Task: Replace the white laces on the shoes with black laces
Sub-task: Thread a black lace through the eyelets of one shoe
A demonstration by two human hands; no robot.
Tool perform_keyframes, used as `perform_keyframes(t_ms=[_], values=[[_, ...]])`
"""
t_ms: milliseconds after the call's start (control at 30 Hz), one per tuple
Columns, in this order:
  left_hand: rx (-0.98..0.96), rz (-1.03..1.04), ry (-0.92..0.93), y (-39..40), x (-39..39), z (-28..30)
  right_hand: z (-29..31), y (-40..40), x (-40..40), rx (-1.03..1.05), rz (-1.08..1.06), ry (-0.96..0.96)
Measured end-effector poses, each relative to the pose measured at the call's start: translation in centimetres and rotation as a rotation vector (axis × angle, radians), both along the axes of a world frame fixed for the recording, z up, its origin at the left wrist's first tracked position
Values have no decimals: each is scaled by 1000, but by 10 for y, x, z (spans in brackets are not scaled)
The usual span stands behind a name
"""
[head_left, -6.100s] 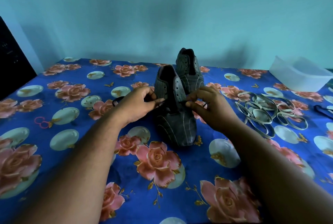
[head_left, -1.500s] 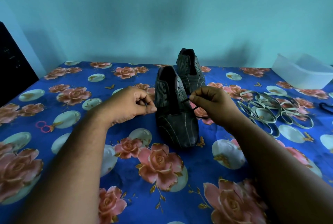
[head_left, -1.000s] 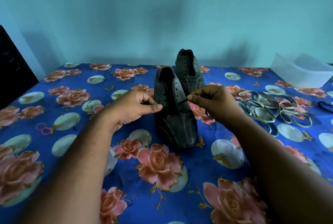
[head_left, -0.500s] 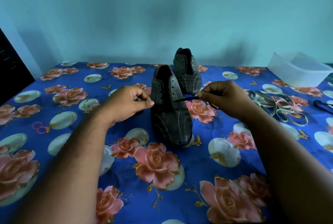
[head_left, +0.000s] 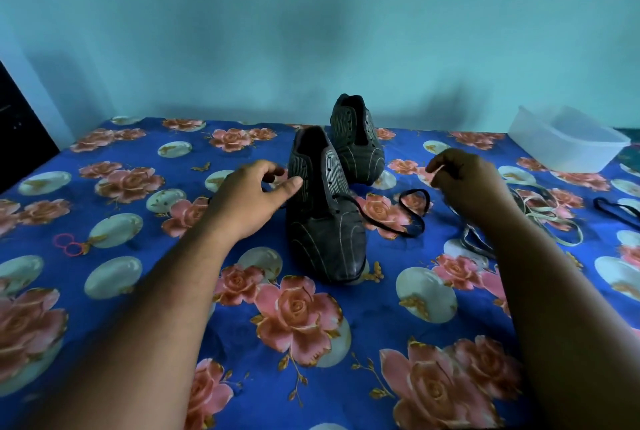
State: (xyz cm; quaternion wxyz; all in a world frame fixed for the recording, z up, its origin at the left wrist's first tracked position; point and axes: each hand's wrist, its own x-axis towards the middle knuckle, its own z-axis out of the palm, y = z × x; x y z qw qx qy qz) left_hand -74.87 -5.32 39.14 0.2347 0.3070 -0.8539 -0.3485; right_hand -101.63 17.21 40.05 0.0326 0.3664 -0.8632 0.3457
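A plain wall painted pale turquoise fills the upper half of the view. It is lit softly and unevenly, with darker, smudged shadow patches seen across its middle and along its lower edge where it meets the desk. The desk is covered by a bright blue cloth printed with pink roses, pale round shapes and small gold leaves. The cloth is spread flat up to the wall. At the far left edge, a dark, nearly black panel is seen standing beside the desk; what it belongs to cannot be told. No window or lamp is in view.
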Motion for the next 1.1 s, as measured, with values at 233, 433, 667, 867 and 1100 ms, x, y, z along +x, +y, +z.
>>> perform_keyframes(t_ms=[233,433,667,867,1100], values=[[82,-7,-7,18,-7,3,-12,4,-10,476,178,152],[132,-63,92,28,-11,5,-12,3,-9,510,113,255],[142,-72,99,28,-10,6,-4,-13,38,69,168,156],[68,-68,73,30,-11,8,6,-29,93,-126,220,337],[86,-92,-4,27,-8,9,15,-11,67,124,-49,293]])
